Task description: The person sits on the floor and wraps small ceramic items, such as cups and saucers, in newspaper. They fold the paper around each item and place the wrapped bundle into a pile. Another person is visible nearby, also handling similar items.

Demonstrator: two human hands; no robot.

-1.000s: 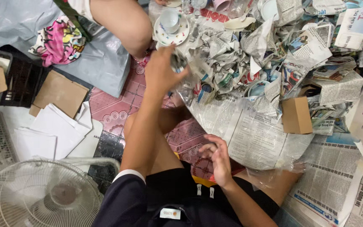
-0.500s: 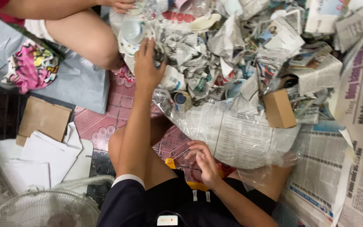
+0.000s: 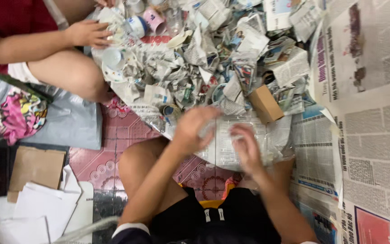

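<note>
Both hands are blurred over a flat sheet of printed newspaper (image 3: 231, 144) on the floor, below the crumpled paper heap (image 3: 213, 68). Left hand (image 3: 194, 129) is curled, its grip unclear; right hand (image 3: 247, 149) is spread open. Paper should be held flat and pulled evenly.

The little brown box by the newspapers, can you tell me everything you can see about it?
The brown box is small, plain and looks like cardboard. It seems closed and lies tilted, one corner pointing toward the person. It rests at the edge of a heap of crumpled newspaper, partly on the flat newspaper sheet under the hands. Crumpled paper presses against its upper side. No hand touches it; the right hand is nearest, below and to its left. No markings are visible on it.
</note>
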